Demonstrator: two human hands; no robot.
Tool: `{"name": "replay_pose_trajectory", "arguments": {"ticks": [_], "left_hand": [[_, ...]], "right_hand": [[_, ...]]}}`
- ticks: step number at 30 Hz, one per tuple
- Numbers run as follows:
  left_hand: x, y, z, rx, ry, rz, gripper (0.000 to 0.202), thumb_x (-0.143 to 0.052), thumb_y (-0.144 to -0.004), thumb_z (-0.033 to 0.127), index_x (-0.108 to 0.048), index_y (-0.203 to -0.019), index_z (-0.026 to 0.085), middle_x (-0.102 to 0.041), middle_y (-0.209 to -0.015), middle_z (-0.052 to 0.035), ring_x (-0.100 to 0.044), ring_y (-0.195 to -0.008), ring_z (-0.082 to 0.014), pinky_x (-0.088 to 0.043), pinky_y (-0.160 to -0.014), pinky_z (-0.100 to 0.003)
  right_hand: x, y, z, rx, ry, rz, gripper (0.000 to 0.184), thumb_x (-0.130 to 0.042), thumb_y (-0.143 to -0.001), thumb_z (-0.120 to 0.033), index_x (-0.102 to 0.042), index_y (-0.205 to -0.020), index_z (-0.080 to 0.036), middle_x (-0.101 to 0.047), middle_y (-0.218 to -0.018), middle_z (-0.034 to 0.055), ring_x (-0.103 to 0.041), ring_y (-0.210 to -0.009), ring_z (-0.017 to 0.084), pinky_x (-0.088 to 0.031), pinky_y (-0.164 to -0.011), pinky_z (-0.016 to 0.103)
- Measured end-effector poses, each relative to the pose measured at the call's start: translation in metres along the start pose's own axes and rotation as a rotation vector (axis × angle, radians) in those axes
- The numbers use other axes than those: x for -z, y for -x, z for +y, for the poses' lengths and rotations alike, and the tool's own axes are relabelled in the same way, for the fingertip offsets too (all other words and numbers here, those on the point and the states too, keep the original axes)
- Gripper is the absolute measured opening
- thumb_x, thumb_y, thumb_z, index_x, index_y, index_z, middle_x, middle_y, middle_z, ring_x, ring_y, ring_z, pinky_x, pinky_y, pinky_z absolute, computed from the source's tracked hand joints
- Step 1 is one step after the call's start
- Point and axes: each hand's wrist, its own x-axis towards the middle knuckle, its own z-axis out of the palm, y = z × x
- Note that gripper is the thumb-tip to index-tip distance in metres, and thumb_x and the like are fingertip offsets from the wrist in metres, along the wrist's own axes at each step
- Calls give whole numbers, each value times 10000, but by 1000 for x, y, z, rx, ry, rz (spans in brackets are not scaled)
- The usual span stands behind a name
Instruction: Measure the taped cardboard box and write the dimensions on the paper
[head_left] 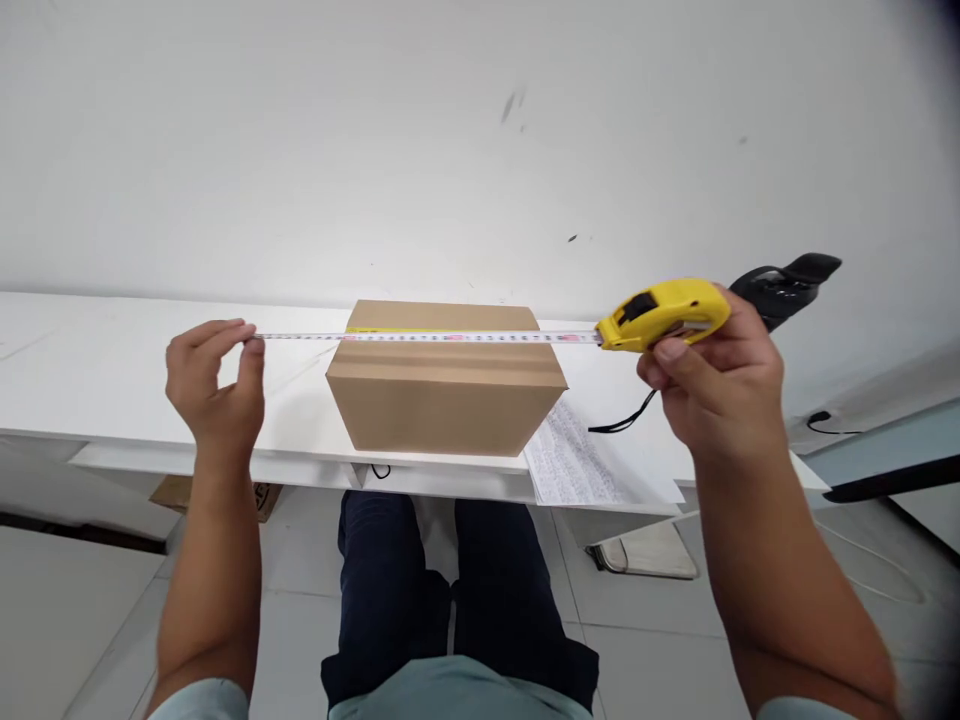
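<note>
A closed brown cardboard box [450,415] stands on a white desk [82,370]. Above its top, a tape measure's white blade [420,338] stretches from side to side, reaching past both ends of the box. My left hand [217,385] pinches the blade's free end between thumb and fingertip, left of the box. On the right, my right hand [720,375] is wrapped round the yellow tape measure case [667,312], its black button facing up. A black strap [626,425] hangs below the case. Whether the blade touches the box top I cannot tell.
Printed sheets [577,460] lie to the right of the box. Behind my right hand is a black bottle-like object [780,290]. A white wall [375,150] rises behind the desk. Another cardboard box [266,498] sits below, at left, partly hidden by my forearm.
</note>
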Motion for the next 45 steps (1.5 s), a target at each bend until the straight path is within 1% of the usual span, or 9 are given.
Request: {"name": "replay_pose_trajectory", "arguments": {"ticks": [3, 9, 12, 17, 21, 25, 31, 39, 45], "left_hand": [[-1, 5, -11, 55, 42, -23, 171, -697, -946, 330, -738, -1064, 213, -748, -1134, -71, -699, -1126, -222, -573, -1011, -484], [-2, 21, -14, 98, 141, -209, 158, -733, -921, 376, -743, -1075, 344, -749, -1144, 51, -719, -1080, -202, -593, -993, -491], [-2, 19, -3, 99, 209, -275, 181, -709, -942, 355, -739, -1120, 367, -749, -1185, 61, -711, -1119, -200, -575, -1035, -483], [-1, 18, 28, 30, 341, -484, 316, -583, -1013, 299, -681, -1312, 333, -704, -1354, -15, -656, -1272, -225, -525, -1115, -445], [-3, 24, 39, -34, 306, -453, 410, -625, -989, 272, -624, -1387, 369, -692, -1387, -9, -642, -1298, -238, -507, -1129, -446], [-4, 28, 37, -37, 276, -427, 445, -674, -964, 256, -619, -1387, 379, -698, -1379, -4, -652, -1286, -242, -516, -1114, -456], [-3, 28, 36, -16, 264, -399, 443, -713, -942, 237, -640, -1352, 389, -725, -1326, 4, -674, -1245, -231, -540, -1072, -438], [-3, 31, 39, 2, 237, -371, 384, -723, -937, 247, -670, -1303, 348, -741, -1290, -10, -683, -1219, -220, -544, -1051, -408], [-1, 29, 40, 33, 211, -339, 243, -736, -926, 299, -719, -1166, 334, -780, -1169, 4, -724, -1117, -224, -557, -1019, -438]], "right_hand": [[10, -1, 10, -50, 31, 17, 492, -916, -724, -368, -744, -1184, -383, -683, -1009, 22, -515, -651, 148, -361, -446, 266], [20, 18, 30, -255, 20, -20, 559, -927, -706, -386, -735, -1230, -383, -628, -1006, 12, -466, -643, 110, -391, -460, 229], [20, 23, 38, -288, 45, -53, 564, -893, -751, -409, -701, -1280, -378, -628, -1004, 11, -458, -629, 106, -412, -471, 234], [14, 27, 42, -281, 102, -109, 576, -841, -815, -429, -646, -1356, -388, -645, -1070, 16, -488, -650, 117, -459, -518, 257], [13, 28, 43, -270, 117, -119, 574, -823, -837, -430, -629, -1377, -397, -645, -1061, 9, -499, -645, 118, -473, -543, 269], [14, 29, 42, -270, 148, -123, 602, -819, -837, -443, -613, -1400, -390, -651, -1024, 10, -508, -640, 128, -486, -548, 281], [11, 29, 38, -262, 130, -102, 558, -831, -825, -432, -655, -1352, -373, -661, -1113, 24, -508, -651, 123, -486, -552, 275], [12, 30, 39, -257, 133, -92, 588, -845, -808, -421, -648, -1359, -360, -652, -1113, 26, -513, -652, 121, -486, -549, 269], [12, 30, 39, -250, 135, -67, 610, -845, -799, -437, -633, -1366, -365, -653, -1089, 30, -513, -650, 131, -486, -536, 279]]}}
